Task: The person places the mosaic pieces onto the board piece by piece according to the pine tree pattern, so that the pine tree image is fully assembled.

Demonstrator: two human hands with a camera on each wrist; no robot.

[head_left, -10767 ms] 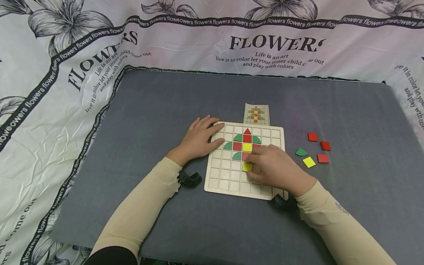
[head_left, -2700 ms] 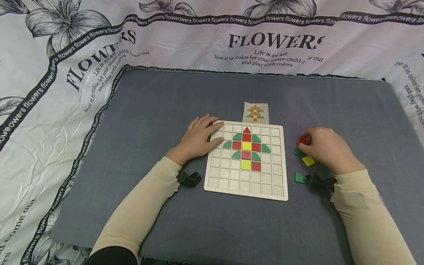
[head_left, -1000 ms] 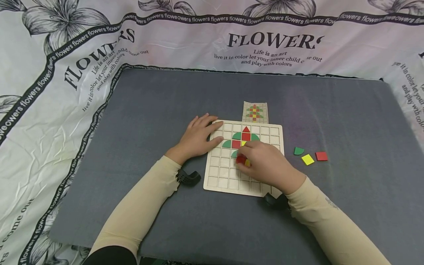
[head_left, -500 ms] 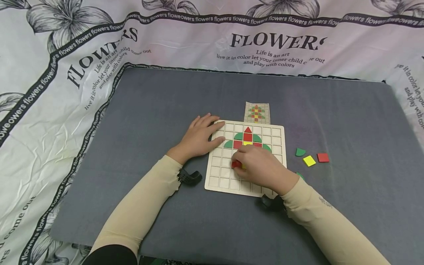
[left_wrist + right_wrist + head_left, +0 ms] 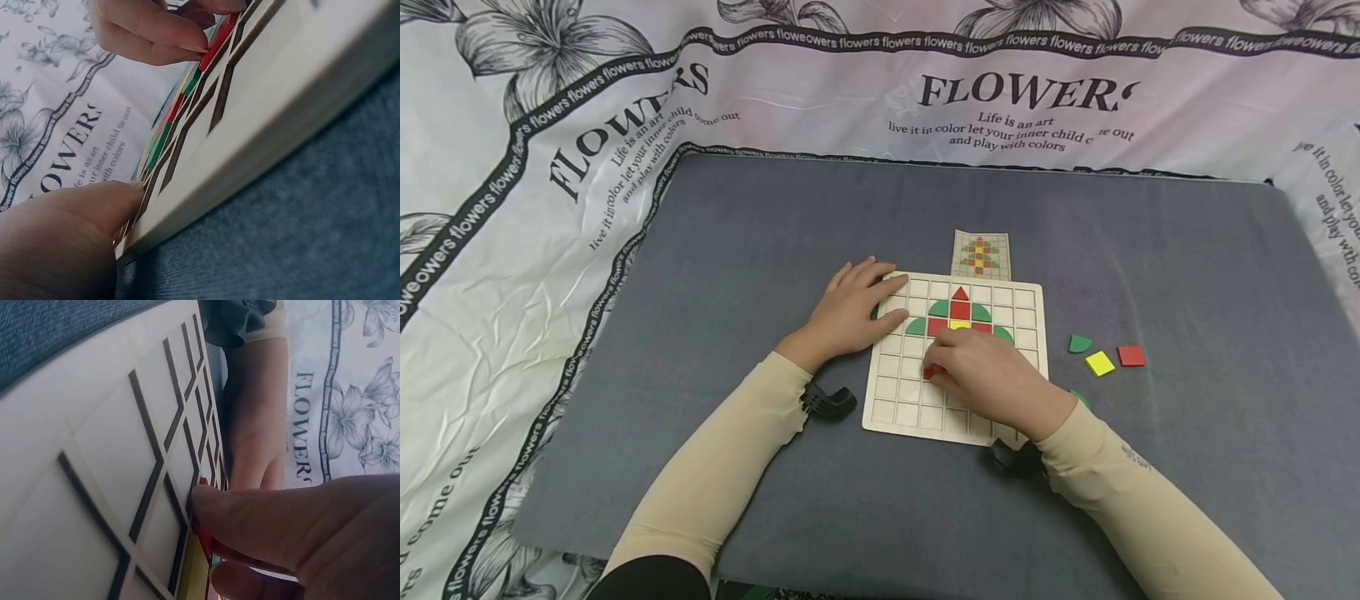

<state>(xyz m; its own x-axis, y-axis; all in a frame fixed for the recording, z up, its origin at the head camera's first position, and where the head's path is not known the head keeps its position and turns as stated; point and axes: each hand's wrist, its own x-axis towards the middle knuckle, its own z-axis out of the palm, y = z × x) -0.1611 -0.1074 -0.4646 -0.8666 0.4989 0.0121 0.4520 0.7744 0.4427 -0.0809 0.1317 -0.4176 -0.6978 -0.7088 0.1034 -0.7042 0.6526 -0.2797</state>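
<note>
A wooden grid board [image 5: 898,414] carries red, yellow and green tiles set in its cells, with a red triangle tile [image 5: 960,294] at the top. My left hand [image 5: 850,312] rests with fingers spread on the board's upper left edge. Over the middle of the board, my right hand [image 5: 1000,375] pinches a red square tile [image 5: 932,372] low at a cell left of the centre column. In the right wrist view the thumb lies against this red tile [image 5: 201,536], beside a yellow tile [image 5: 194,575]. My right hand hides several lower tiles.
A small pattern card [image 5: 981,254] lies partly behind the board's top edge. Right of the board lie a loose green quarter-round tile [image 5: 1079,343], a yellow square tile [image 5: 1100,363] and a red square tile [image 5: 1131,356]. Another green tile [image 5: 1080,397] is partly hidden by the right wrist.
My right hand has carried a red square tile from the loose tiles onto the board, then shifted slightly left and lowered it. Earlier, yellow, red and green tiles were added. My left hand stays put.
</note>
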